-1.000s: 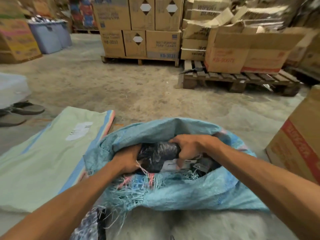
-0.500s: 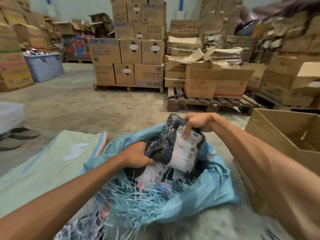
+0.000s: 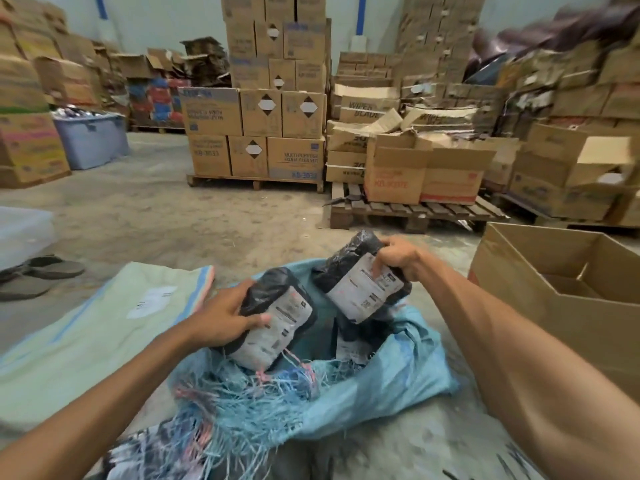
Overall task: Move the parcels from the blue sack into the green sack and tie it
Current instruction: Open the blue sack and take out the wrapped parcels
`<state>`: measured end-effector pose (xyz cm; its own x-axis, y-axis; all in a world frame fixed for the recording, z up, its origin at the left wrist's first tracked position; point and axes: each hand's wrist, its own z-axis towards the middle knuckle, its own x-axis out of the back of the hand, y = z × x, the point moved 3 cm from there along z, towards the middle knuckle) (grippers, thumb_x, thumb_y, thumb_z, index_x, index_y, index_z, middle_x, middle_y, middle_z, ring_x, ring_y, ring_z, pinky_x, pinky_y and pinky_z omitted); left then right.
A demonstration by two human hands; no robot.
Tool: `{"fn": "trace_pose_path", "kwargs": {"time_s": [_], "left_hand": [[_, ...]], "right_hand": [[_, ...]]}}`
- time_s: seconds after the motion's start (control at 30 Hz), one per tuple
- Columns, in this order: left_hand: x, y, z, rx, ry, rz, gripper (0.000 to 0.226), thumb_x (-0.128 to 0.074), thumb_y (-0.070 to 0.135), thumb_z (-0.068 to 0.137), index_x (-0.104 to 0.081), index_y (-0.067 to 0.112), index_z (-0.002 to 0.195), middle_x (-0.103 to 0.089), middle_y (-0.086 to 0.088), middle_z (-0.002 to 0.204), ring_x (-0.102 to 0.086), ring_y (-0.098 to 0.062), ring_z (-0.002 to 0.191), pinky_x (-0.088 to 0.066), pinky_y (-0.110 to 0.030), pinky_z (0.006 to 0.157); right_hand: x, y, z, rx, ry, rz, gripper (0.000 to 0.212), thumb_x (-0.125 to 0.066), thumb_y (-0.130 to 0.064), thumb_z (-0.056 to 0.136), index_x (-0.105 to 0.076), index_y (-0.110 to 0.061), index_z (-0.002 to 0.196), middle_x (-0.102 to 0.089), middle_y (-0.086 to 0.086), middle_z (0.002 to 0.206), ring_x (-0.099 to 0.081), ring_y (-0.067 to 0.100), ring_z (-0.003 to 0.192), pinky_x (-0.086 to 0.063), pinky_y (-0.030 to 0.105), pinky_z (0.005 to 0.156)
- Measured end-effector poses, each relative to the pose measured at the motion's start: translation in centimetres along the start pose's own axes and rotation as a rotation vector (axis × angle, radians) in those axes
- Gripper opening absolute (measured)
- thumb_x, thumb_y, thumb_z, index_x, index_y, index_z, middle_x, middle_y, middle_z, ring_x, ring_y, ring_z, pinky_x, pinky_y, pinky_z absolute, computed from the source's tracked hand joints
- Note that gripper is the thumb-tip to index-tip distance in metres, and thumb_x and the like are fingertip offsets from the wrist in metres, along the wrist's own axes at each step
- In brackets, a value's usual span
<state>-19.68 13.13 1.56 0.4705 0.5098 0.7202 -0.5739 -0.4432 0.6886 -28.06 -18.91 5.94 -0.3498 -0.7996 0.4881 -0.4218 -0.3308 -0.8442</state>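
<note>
Parcels (image 3: 363, 289) gripped — left hand (image 3: 221, 318), right hand (image 3: 398, 259), blue sack (image 3: 381, 386)

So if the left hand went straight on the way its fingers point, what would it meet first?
Probably the parcel held in the right hand, above the blue sack; depth is unclear.

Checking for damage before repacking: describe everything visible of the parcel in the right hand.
The parcel is a soft packet in crinkled glossy black plastic, with a white printed label on its facing side, too blurred to read. No tear shows. It is tilted above the open mouth of the blue sack. The right hand grips its upper corner, curled over the label. Whether its lower end touches parcels beneath is unclear.
</note>
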Motion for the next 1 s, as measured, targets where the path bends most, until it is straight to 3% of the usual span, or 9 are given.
{"fn": "trace_pose_path", "kwargs": {"time_s": [0.13,0.23,0.4,0.53,0.67,0.73,0.83,0.93,1.0], "left_hand": [[4.1,-1.0,-2.7,0.115,0.205,-0.546,0.028,-0.067,0.026,0.090,-0.062,0.023,0.118,-0.075,0.004,0.106,-0.073,-0.017,0.093,-0.055,-0.032,0.076],[7.4,-2.6,-4.4,0.171,0.407,-0.640,0.020,-0.064,0.028,0.092,-0.068,0.016,0.106,-0.077,0.000,0.096,-0.074,-0.017,0.083,-0.054,-0.033,0.073],[12.2,-7.4,-9.4,0.286,0.669,-0.770,0.022,-0.065,0.032,0.092,-0.070,0.014,0.103,-0.076,-0.004,0.100,-0.073,-0.020,0.086,-0.055,-0.036,0.084],[15.1,-11.2,-15.7,0.342,0.826,-0.865,0.022,-0.061,0.031,0.095,-0.070,0.014,0.106,-0.076,0.006,0.094,-0.074,-0.008,0.076,-0.058,-0.026,0.072],[17.1,-15.4,-22.8,0.464,0.918,-0.936,0.019,-0.059,0.033,0.094,-0.071,0.019,0.099,-0.077,0.008,0.087,-0.073,-0.009,0.072,-0.054,-0.030,0.075],[17.6,-17.8,-26.6,0.546,0.957,-0.959,0.021,-0.060,0.035,0.093,-0.071,0.020,0.102,-0.078,0.006,0.087,-0.073,-0.014,0.082,-0.054,-0.035,0.084],[17.7,-21.8,-31.5,0.652,0.993,-0.965,0.042,-0.065,0.043,0.083,-0.069,0.021,0.120,-0.075,-0.001,0.108,-0.070,-0.023,0.101,-0.051,-0.043,0.097],[16.3,-26.5,-35.6,0.757,0.987,-0.968,0.067,-0.074,0.050,0.062,-0.068,0.020,0.123,-0.073,-0.003,0.114,-0.069,-0.027,0.107,-0.049,-0.047,0.100],[14.7,-28.2,-37.1,0.828,0.963,-0.970,0.065,-0.074,0.050,0.065,-0.068,0.019,0.123,-0.073,-0.005,0.115,-0.069,-0.028,0.106,-0.049,-0.048,0.101]], "right_hand": [[-1.4,0.5,-0.2,0.015,0.011,0.140,0.043,-0.067,0.019,0.068,-0.066,-0.005,0.104,-0.074,0.022,0.096,-0.072,0.037,0.082,-0.060,0.057,0.076],[-3.4,-2.0,-1.2,0.095,-0.051,0.274,0.036,-0.065,0.019,0.073,-0.067,-0.005,0.099,-0.073,0.021,0.096,-0.073,0.037,0.084,-0.060,0.054,0.078],[-10.6,-8.6,-4.2,0.244,-0.279,0.455,0.037,-0.068,0.010,0.085,-0.065,-0.008,0.117,-0.074,0.019,0.111,-0.074,0.032,0.094,-0.060,0.043,0.073],[-19.4,-11.6,-7.1,0.273,-0.413,0.536,0.029,-0.066,0.001,0.091,-0.064,-0.009,0.118,-0.075,0.017,0.108,-0.072,0.032,0.094,-0.060,0.049,0.083],[-29.1,-10.8,-9.8,0.152,-0.513,0.651,0.030,-0.061,-0.005,0.096,-0.064,-0.005,0.126,-0.074,0.013,0.101,-0.073,0.023,0.079,-0.063,0.037,0.068],[-33.9,-9.0,-11.0,0.022,-0.577,0.712,0.036,-0.060,-0.010,0.097,-0.061,-0.003,0.132,-0.075,0.014,0.108,-0.074,0.024,0.085,-0.063,0.035,0.065],[-40.0,-5.4,-12.9,-0.146,-0.652,0.762,0.039,-0.062,-0.016,0.097,-0.061,-0.002,0.133,-0.072,0.019,0.117,-0.074,0.028,0.094,-0.063,0.038,0.064],[-45.1,-1.6,-14.9,-0.299,-0.719,0.785,0.035,-0.061,-0.019,0.098,-0.064,0.000,0.127,-0.075,0.019,0.107,-0.076,0.029,0.085,-0.062,0.040,0.059],[-47.5,0.6,-15.7,-0.374,-0.730,0.794,0.028,-0.057,-0.020,0.100,-0.067,-0.001,0.120,-0.077,0.018,0.100,-0.077,0.027,0.079,-0.061,0.038,0.056]]}}
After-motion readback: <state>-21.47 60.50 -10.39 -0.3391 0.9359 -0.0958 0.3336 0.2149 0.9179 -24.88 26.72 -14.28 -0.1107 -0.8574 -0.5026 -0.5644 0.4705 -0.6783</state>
